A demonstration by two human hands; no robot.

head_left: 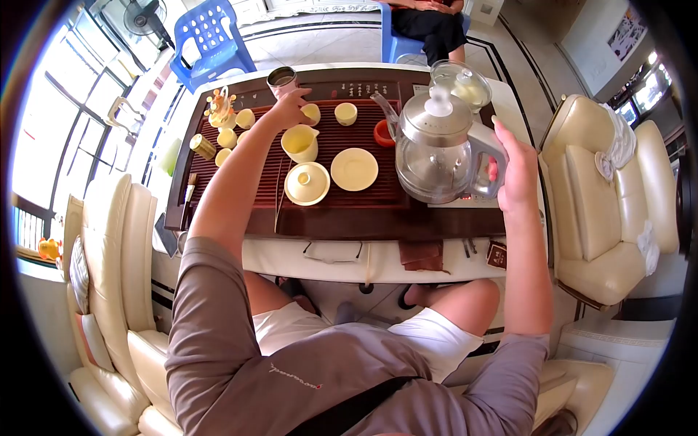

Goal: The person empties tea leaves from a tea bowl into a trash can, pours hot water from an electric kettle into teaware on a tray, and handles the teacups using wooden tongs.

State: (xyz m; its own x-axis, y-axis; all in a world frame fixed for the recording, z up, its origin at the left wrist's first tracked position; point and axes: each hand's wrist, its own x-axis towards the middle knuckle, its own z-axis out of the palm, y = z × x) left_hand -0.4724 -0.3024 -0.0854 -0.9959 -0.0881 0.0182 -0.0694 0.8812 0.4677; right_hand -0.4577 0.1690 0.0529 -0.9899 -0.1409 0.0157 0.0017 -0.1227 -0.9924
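My right hand (515,161) is wrapped round the grey handle of a glass electric kettle (434,156), which has a metal lid band and a spout pointing left. Clear liquid seems to show inside. My left hand (289,110) reaches over the tea tray (342,218), fingers apart and pointing right, beside a small yellow cup (312,114). Whether they touch it I cannot tell. Just beyond is a pinkish dark-rimmed container (281,80), its base hidden by the hand. Nearer me are a pitcher (299,144) of yellowish liquid, a lidded gaiwan (307,184) and a pale plate (354,169).
Another small cup (346,113) and a red ring (383,133) lie on the tray. Several cups and an orange figurine (219,107) stand left. A glass pot (462,83) sits behind the kettle. Glasses (332,252) and a brown cloth (422,256) lie near me. A person (429,22) sits opposite.
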